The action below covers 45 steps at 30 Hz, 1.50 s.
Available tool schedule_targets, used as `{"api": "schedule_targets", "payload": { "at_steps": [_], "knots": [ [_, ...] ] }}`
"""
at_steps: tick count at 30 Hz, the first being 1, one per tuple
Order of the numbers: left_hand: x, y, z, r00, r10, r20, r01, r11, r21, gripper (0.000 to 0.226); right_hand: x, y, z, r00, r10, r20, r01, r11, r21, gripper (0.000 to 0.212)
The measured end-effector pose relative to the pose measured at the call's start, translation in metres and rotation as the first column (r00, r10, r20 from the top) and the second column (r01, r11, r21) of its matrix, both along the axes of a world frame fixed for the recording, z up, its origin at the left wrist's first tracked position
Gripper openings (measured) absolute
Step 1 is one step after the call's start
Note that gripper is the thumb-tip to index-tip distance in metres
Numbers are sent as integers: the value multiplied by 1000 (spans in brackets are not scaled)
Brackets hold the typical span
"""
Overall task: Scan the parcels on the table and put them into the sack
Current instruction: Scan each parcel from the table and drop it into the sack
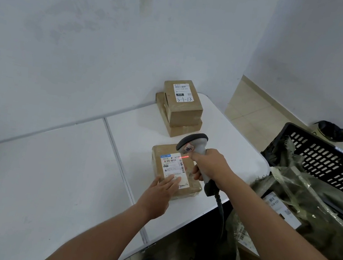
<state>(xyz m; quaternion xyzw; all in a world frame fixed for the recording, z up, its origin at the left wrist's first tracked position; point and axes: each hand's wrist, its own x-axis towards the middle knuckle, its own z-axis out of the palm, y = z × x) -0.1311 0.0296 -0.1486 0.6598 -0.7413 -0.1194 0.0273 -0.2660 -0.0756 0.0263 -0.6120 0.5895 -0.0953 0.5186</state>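
Note:
A flat brown parcel (pixel 189 184) with a white label lies on the white table (pixel 72 171) near its right edge. My left hand (pixel 160 194) rests on the parcel's near end with straight fingers. My right hand (pixel 209 166) grips a grey barcode scanner (pixel 195 143), held just above the parcel's far right corner. A red scan line falls on the label's top right. Two more brown parcels (pixel 180 107) are stacked at the table's far end. The dark green sack (pixel 320 208) stands open to the right of the table, with labelled parcels inside.
A black slotted plastic crate (pixel 325 156) stands behind the sack. The scanner's black cable (pixel 221 214) hangs over the table's right edge. White walls close off the back and left. A black-lined bin (pixel 331 131) sits on the tiled floor at the far right.

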Motion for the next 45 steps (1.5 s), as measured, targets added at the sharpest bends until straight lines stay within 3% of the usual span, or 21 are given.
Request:
{"api": "schedule_targets", "payload": {
  "at_steps": [2,5,8,10,14,17,20,24,27,31,37,42,45],
  "knots": [
    [2,-2,4,999,-5,-54,7,1000,31,62,-4,-1,-6,1000,-26,4,26,999,31,34],
    [11,-6,7,952,90,-291,-103,994,-29,55,-17,-2,-22,997,-71,-10,72,994,83,38],
    [26,-12,0,799,358,-483,-447,891,-79,45,-33,0,-47,993,-84,-81,85,996,7,36],
    [35,-13,1,627,532,-569,-589,802,101,52,-38,2,-60,990,-120,-80,119,993,-17,32],
    [40,-15,2,346,765,-543,-550,634,543,79,-35,5,-80,990,-141,-16,142,989,41,28],
    [40,-22,-1,197,832,-519,-438,548,713,89,-28,6,-88,984,-171,57,166,983,75,27],
    [34,-29,3,112,846,-521,-311,528,790,86,-22,4,-95,981,-170,93,167,985,47,29],
    [27,-34,6,88,831,-550,-283,550,786,83,-22,-2,-99,972,-210,105,206,977,45,22],
    [23,-39,4,112,787,-607,-244,614,751,87,-35,-7,-101,953,-283,102,275,957,92,20],
    [8,-49,6,62,712,-700,-175,698,694,89,-56,-6,-102,913,-381,147,357,920,162,25],
    [3,-57,4,113,728,-676,-116,685,719,82,-88,11,-106,864,-454,217,428,890,158,17],
    [-6,-61,30,106,720,-685,18,688,726,78,-138,21,-109,682,-698,217,690,713,125,23],
    [-31,-68,50,149,695,-703,128,692,711,83,-183,30,-105,591,-773,233,778,622,90,24]
  ]
}}
